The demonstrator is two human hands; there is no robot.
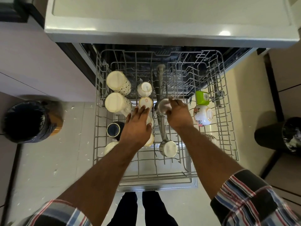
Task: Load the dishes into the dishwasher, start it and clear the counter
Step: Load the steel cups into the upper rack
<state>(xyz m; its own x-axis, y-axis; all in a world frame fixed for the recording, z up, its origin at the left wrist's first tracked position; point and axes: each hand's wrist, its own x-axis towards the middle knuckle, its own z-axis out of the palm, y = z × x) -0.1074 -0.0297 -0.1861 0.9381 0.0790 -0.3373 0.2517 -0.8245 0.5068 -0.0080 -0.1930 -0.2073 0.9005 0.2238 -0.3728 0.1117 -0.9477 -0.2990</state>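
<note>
The dishwasher's upper wire rack (pixel 228 141) is pulled out below me. My right hand (pixel 178 115) grips an upside-down steel cup (pixel 162 107) near the rack's middle. My left hand (pixel 137 126) lies over a row of small cream cups, its straight fingers touching one cream cup (pixel 145 102). Two tall cream patterned mugs (pixel 118 81) stand inverted at the rack's left. A second steel cup (pixel 168 148) sits nearer me. A floral cup (pixel 203 115) and a green cup (pixel 202 97) rest at the right.
A dark blue cup (pixel 114 129) sits at the rack's left side. The grey countertop (pixel 162 18) overhangs the dishwasher. Two black-lined bins (pixel 31 121) stand on the floor, the second bin (pixel 283 136) at the right. My legs are just behind the open door.
</note>
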